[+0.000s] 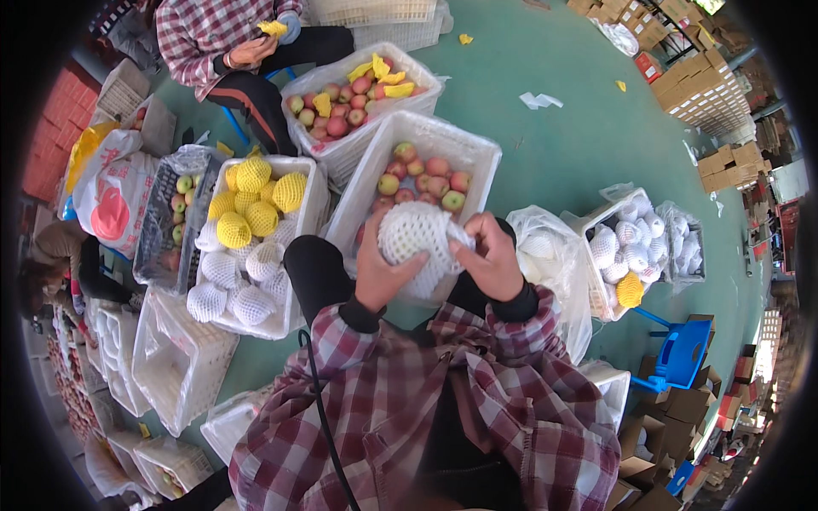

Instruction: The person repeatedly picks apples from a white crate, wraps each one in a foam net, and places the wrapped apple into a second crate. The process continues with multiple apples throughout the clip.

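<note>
My left hand [383, 265] holds an apple in a white foam net sleeve [415, 239] from its left side, thumb across the front. The fingers and thumb of my right hand [491, 255] pinch the gathered end of the net at the right. Both hands are above the near end of a white plastic crate [482, 163] lined with clear film, where bare red and green apples [438, 185] lie. To the left, another white crate [310, 172] holds fruit in yellow foam nets [254, 174] and white foam nets [222, 269].
A co-worker [211, 48] sits at the upper left beside a crate of apples [441, 89] with yellow nets on top. Crates of white-netted fruit [615, 246] stand at the right near a blue plastic chair [684, 354]. An open lined crate [182, 358] stands at the lower left.
</note>
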A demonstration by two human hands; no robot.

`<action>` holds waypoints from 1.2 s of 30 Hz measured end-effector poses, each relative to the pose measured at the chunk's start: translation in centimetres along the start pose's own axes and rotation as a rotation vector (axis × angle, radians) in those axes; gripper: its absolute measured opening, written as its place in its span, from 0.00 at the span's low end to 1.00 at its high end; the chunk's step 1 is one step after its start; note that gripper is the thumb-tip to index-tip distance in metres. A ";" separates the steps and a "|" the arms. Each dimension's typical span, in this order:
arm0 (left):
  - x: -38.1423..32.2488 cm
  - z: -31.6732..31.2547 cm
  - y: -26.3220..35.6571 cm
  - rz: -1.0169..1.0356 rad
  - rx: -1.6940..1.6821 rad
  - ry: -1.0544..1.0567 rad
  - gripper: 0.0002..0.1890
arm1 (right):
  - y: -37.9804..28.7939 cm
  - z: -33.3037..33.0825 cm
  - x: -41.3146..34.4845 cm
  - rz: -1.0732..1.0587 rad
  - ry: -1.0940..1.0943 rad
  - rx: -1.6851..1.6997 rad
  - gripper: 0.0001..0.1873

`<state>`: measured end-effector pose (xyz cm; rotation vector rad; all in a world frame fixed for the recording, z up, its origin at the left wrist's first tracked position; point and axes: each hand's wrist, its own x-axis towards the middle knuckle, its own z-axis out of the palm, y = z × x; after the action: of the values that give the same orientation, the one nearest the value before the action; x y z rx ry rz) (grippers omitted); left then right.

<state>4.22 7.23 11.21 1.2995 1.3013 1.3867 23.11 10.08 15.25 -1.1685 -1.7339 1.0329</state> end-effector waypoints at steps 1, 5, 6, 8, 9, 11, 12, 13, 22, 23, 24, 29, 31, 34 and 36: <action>0.2 0.4 0.0 0.056 0.068 0.038 0.42 | 0.2 -0.1 0.0 -0.026 0.004 -0.042 0.11; 0.7 0.7 0.1 0.278 0.359 0.186 0.42 | 0.9 1.3 0.3 -0.101 0.050 -0.004 0.12; 0.9 0.5 -0.1 0.233 0.284 0.177 0.41 | 1.1 1.9 0.3 -0.043 0.034 0.047 0.11; 1.0 -0.4 -0.6 0.051 -0.025 0.035 0.39 | 1.8 2.9 0.6 0.039 0.048 0.140 0.11; 0.9 -1.0 -0.9 -0.092 -0.255 -0.094 0.37 | 2.1 3.2 0.5 0.069 0.050 0.192 0.12; 0.5 -2.7 -1.8 -0.333 -0.485 -0.274 0.34 | 3.0 3.5 -0.3 0.071 -0.081 0.199 0.12; 0.0 -3.7 -2.2 -0.442 -0.486 -0.325 0.33 | 3.5 3.7 -1.0 0.112 -0.182 0.203 0.13; -0.9 -4.5 -2.7 -0.530 -0.498 -0.360 0.31 | 4.0 4.0 -2.0 0.158 -0.287 0.211 0.13; -8.1 -3.2 -6.3 -0.422 0.044 -0.507 0.23 | 6.2 4.9 -7.3 0.373 -0.421 0.484 0.10; -8.2 -2.9 -6.3 -0.361 0.155 -0.476 0.21 | 6.0 4.8 -7.5 0.306 -0.431 0.396 0.10; -8.1 -2.7 -6.3 -0.301 0.214 -0.474 0.19 | 5.7 4.7 -7.9 0.267 -0.393 0.321 0.10; -6.5 -2.4 -5.4 -0.504 -0.033 -0.576 0.18 | 6.1 5.2 -8.6 0.362 -0.311 0.467 0.09; -5.6 -2.8 -5.0 -0.636 -0.281 -0.638 0.16 | 6.8 5.2 -8.4 0.385 -0.315 0.555 0.09; -5.0 -3.2 -4.7 -0.559 -0.075 -0.691 0.15 | 7.2 5.0 -8.1 0.386 -0.366 0.570 0.08; -5.1 -3.0 -4.8 -0.503 0.037 -0.683 0.15 | 6.5 4.8 -8.1 0.328 -0.348 0.508 0.09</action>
<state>1.60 2.45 5.93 1.2038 1.0634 0.5008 22.89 3.06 6.23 -0.9945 -1.4160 1.8404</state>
